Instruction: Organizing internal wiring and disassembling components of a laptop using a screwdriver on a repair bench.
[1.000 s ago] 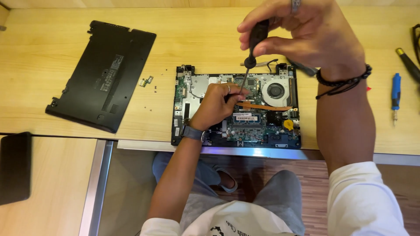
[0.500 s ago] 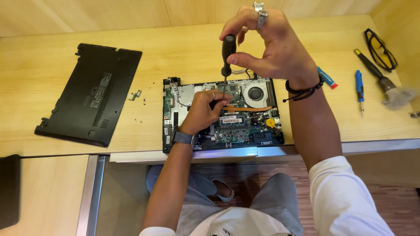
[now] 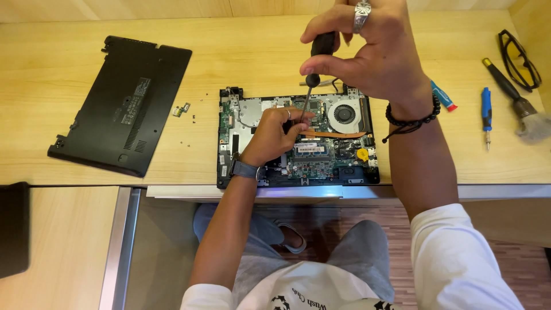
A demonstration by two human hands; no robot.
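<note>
An opened laptop base (image 3: 298, 140) lies on the wooden desk (image 3: 258, 51), its circuit board, round fan and copper heat pipe exposed. My right hand (image 3: 373, 51) grips the black handle of a screwdriver (image 3: 314, 74), held upright with its tip down on the board near the centre. My left hand (image 3: 275, 135) rests on the board beside the tip, fingers pinched around the shaft's lower end. A watch sits on my left wrist and a black bead bracelet on my right.
The removed black bottom cover (image 3: 123, 103) lies at the left. Small screws and a tiny part (image 3: 182, 109) sit between cover and laptop. At the right lie a blue screwdriver (image 3: 487, 115), a brush (image 3: 516, 103), safety glasses (image 3: 519, 57) and a blue-red tool (image 3: 443, 96).
The view has shifted so the laptop sits more central. My right hand lowered the screwdriver from above the fan area until its tip meets the board by my left fingers.
</note>
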